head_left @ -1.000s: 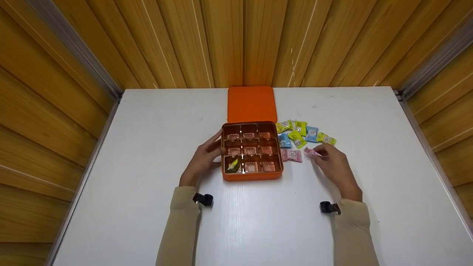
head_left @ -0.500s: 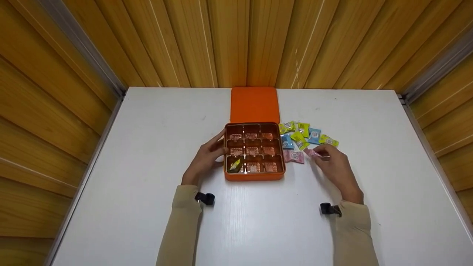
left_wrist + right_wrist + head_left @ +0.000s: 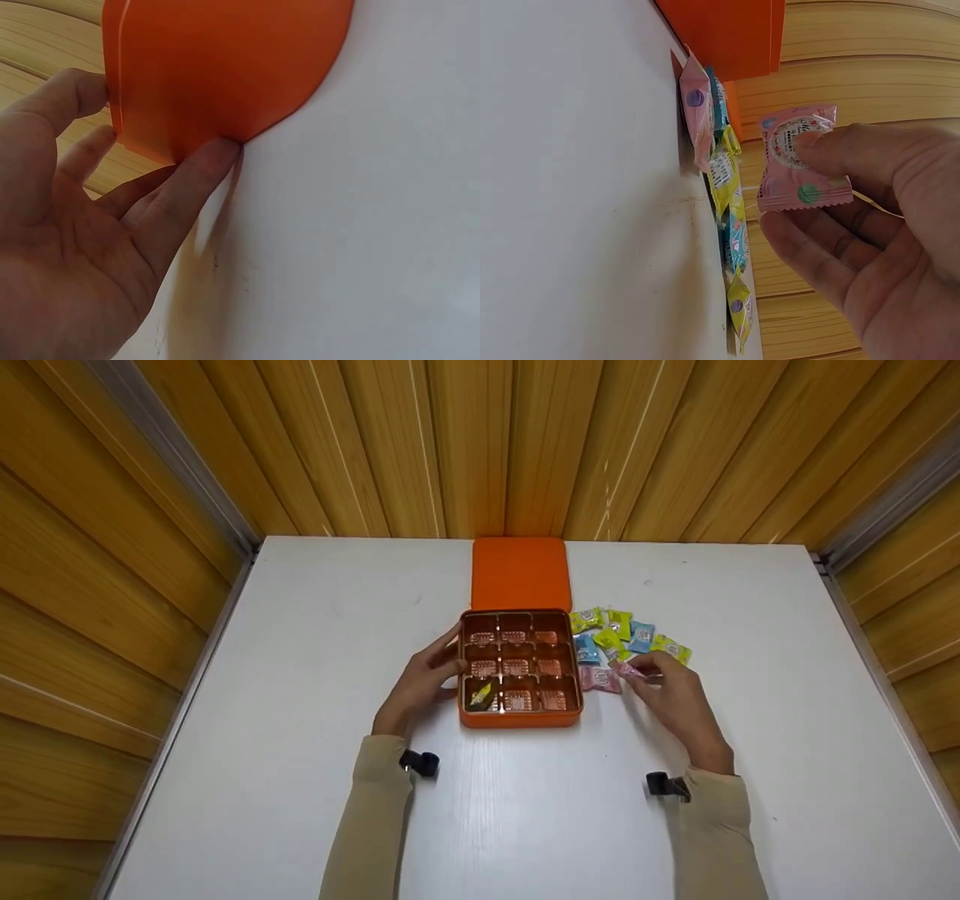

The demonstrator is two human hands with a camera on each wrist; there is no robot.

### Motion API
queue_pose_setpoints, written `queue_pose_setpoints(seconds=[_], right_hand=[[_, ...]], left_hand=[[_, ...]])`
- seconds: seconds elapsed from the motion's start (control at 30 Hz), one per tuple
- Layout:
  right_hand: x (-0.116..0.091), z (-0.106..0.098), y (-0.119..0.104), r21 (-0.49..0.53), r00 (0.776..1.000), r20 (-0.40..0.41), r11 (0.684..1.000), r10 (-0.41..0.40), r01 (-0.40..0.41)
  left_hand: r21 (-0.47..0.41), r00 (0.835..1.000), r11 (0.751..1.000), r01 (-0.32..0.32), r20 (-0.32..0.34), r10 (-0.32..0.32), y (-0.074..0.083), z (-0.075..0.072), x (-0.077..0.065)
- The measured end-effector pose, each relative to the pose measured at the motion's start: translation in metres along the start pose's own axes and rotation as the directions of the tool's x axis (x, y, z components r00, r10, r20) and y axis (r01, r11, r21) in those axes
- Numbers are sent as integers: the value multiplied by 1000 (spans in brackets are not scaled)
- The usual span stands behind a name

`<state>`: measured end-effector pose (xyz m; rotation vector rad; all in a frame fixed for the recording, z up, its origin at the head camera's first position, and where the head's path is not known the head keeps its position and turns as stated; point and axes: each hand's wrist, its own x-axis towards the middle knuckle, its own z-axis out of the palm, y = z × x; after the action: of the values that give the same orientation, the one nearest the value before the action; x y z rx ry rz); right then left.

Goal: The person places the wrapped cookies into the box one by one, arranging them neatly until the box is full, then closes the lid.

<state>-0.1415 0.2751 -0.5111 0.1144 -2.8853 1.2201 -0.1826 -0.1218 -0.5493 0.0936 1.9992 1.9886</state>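
My left hand [image 3: 424, 686] rests against the left side of an orange tin [image 3: 521, 721], its thumb at the rim. In the left wrist view, the fingers [image 3: 199, 169] of that hand touch the tin's orange outer wall. A brown insert [image 3: 516, 647] divides the tin into compartments; the front left one holds a yellow-green wrapped candy [image 3: 482, 695]. Right of the tin, my right hand [image 3: 675, 697] pinches a pink wrapped candy [image 3: 799, 157] between thumb and fingers, raised off the table. Just left of it lies another pink wrapped candy [image 3: 600, 679].
Several yellow-green candies [image 3: 611, 645] and two blue candies [image 3: 642, 636] lie in a loose group along the tin's right side. Behind the tin is a flat orange lid [image 3: 520, 574]. Wood-look panels [image 3: 420, 450] wall in the white table [image 3: 337, 607] at the back and sides.
My right hand has kept its pinch on the pink candy and moved slightly toward the tin. The whole head view has shifted a little; my left hand stays at the tin.
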Motion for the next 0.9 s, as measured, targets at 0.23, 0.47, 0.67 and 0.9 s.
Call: queue_pose_setpoints(seconds=[0.23,0.47,0.67,0.9], right_hand=[[3,0,-8,17,998,-6,998,-59,59],[7,1,-15,24,998,7,998,-66,66],[8,2,-20,36,992,2,991,-130,129],[10,3,-27,45,985,20,984,-173,172]], left_hand=[[-6,1000,1000,-7,6,7,0,0,1],[34,1000,999,3,-15,-2,0,0,2],[-14,1000,1000,-17,10,18,-1,-1,2],[-15,999,999,-30,23,31,-2,-2,1]])
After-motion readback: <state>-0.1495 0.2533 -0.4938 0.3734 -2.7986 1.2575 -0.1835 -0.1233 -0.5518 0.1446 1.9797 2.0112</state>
